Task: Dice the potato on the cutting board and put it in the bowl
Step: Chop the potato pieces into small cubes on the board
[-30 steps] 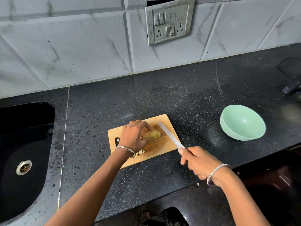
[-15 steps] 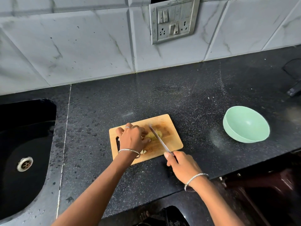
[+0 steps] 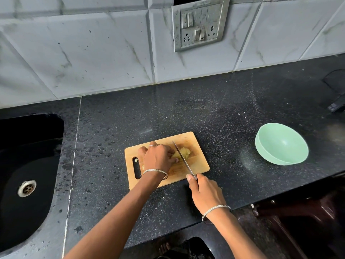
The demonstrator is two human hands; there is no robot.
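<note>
A wooden cutting board (image 3: 197,165) lies on the black counter. On it sits a peeled yellow potato (image 3: 183,153), partly hidden under my left hand (image 3: 158,157), whose curled fingers hold it down. My right hand (image 3: 205,193) grips the handle of a knife (image 3: 182,157) at the board's near edge. The blade lies across the potato, just right of my left fingertips. A few small cut bits (image 3: 136,160) lie near the board's handle slot. A mint-green bowl (image 3: 281,143) stands tilted on the counter to the right, with nothing in it.
A black sink (image 3: 28,174) with a metal drain lies at the left. A tiled wall with a switch panel (image 3: 198,24) rises behind the counter. A dark object (image 3: 337,104) sits at the far right edge. The counter's front edge runs below my right wrist.
My right hand has moved left with the knife. The blade, first held off to the right of the potato, now lies across it beside my left fingertips.
</note>
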